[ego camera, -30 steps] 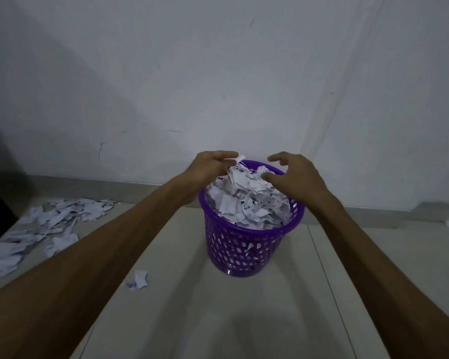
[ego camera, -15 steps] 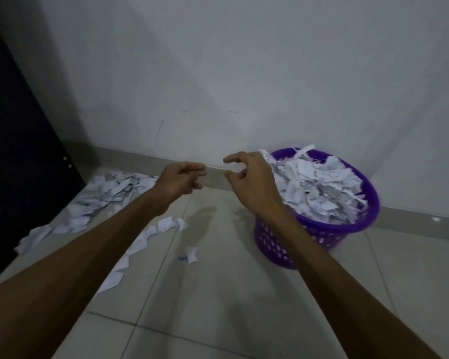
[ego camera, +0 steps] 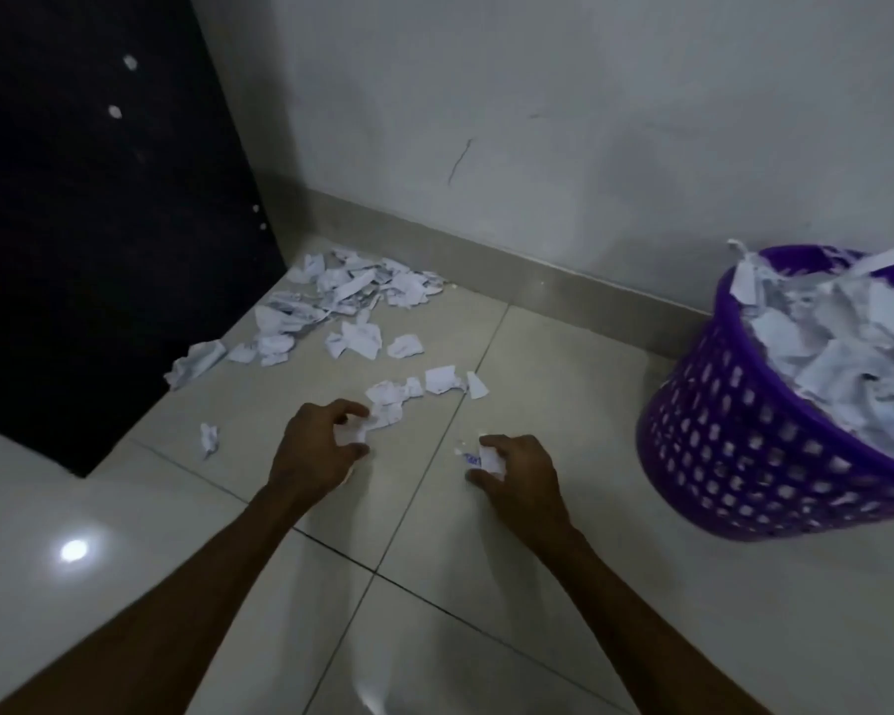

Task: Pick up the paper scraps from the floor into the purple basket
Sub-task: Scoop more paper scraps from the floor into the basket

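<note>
White paper scraps (ego camera: 352, 296) lie heaped on the tiled floor near the wall corner, with a loose trail (ego camera: 424, 384) running toward me. My left hand (ego camera: 316, 446) is down on the floor, fingers curled round a scrap at the trail's near end. My right hand (ego camera: 517, 472) pinches a small scrap with blue print a little to the right. The purple basket (ego camera: 734, 446) stands at the right edge, heaped over its rim with scraps.
A dark panel or cabinet (ego camera: 99, 224) stands at the left against the white wall (ego camera: 538, 121). One crumpled scrap (ego camera: 208, 438) lies apart by its lower corner. Pale floor tiles (ego camera: 125, 585) stretch toward me.
Both hands left the basket top, swung left and dropped to the floor. Each now closes on a scrap. The view turned left, so the basket sits at the right edge.
</note>
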